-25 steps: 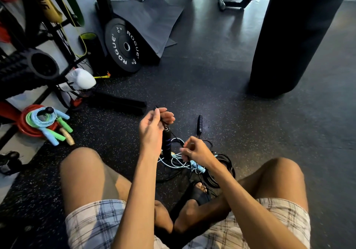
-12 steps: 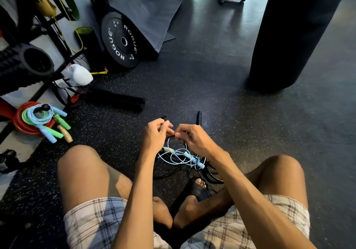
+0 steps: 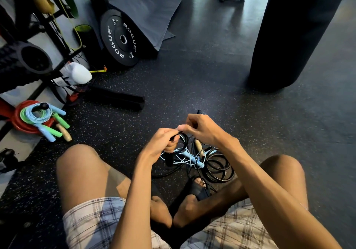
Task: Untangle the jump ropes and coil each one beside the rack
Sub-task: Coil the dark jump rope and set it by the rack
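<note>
Fingers [image 3: 168, 132] pinch blk rope [image 3: 186, 140]; wt plate [image 3: 112, 42] reads "ROGUE".

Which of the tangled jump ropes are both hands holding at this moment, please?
The thin black rope, pinched between the left hand and right hand above the pile; the light blue rope and the thicker black coil lie on the floor, unheld.

One wide-angle view from the person's head, facing forward and down, close above the fingers [image 3: 190, 121]; the gym floor [image 3: 212, 75] spreads out beyond them.
</note>
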A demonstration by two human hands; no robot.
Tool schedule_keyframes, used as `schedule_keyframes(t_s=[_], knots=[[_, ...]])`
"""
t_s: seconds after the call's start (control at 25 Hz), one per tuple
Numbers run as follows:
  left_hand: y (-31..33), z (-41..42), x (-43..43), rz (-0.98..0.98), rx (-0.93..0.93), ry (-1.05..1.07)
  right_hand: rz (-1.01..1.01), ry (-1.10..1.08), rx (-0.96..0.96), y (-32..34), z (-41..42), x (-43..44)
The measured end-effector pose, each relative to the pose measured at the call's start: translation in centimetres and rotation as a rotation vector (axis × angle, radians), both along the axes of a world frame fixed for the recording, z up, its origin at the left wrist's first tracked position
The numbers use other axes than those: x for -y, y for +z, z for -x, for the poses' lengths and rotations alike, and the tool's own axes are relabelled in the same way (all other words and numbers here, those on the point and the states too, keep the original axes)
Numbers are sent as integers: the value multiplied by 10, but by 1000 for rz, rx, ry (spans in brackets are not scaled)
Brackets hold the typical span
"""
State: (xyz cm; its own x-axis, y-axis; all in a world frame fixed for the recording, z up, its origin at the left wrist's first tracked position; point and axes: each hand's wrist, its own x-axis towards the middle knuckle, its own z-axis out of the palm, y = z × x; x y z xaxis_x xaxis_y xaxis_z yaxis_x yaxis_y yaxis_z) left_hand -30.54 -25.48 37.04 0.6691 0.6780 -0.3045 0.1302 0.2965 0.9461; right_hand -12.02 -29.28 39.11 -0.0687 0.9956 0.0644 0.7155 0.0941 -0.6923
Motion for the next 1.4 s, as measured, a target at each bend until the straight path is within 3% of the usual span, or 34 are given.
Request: schedule_keyframes(t_s=[0.12, 0.4, 0.52, 0.72, 0.8, 0.88, 1.0, 1.16, 1.32, 1.4], knots=[[-3, 6, -2, 154, 147, 9, 81, -41, -113, -5, -3, 2], [-3, 17, -13, 525, 728, 274, 360, 0, -393, -27, -4, 10], [3, 26, -23, 505, 882, 426, 414, 14, -458, -38, -4, 17], [2, 23, -27, 406, 945, 704, 420, -6, -601, -43, 8, 23], [-1, 18, -29, 335, 880, 871, 438, -10, -618, -47, 10, 22], [-5, 16, -29, 196, 746, 1004, 462, 6, -486, -53, 11, 20], [-9, 13, -26, -22, 533, 1053, 480, 50, -373, -60, 13, 20], [-18, 9, -20, -292, 192, 877, 308, 105, -277, -51, 12, 19], [-20, 7, -16, -318, -104, 633, 126, 113, -334, -18, 16, 12], [-16, 4, -15, -300, -136, 509, 41, 92, -359, -5, 18, 6]])
